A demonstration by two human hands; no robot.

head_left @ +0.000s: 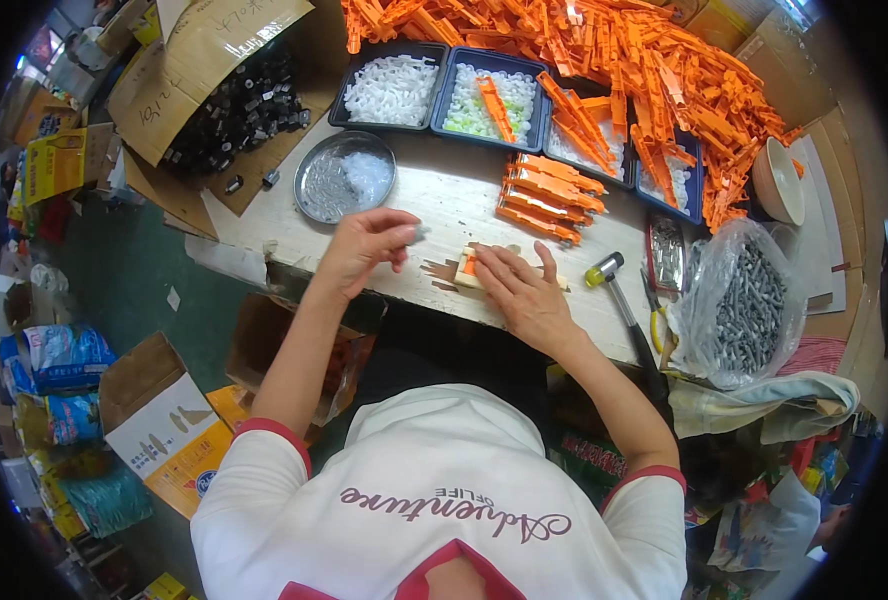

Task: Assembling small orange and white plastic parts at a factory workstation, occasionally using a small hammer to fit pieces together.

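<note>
My left hand (368,248) is raised over the front of the white workbench, thumb and fingers pinched on a small grey piece (419,233) whose exact kind is too small to tell. To its right, my right hand (526,298) lies with fingers stretched out over a cream block (464,279). A bit of an orange plastic part (470,266) shows in that block, the remainder covered by my fingers. Just behind, several assembled orange plastic parts (549,200) lie in a stacked row. A round metal dish (312,197) with clear small pieces stands beyond my left hand.
Loose orange parts (604,40) heap along the back. Before them stand dark trays (430,117) of small white pieces. A mallet (625,305), yellow-handled pliers (656,325) and a clear bag of grey metal pieces (749,310) lie right. A cardboard box (189,75) of black parts sits left.
</note>
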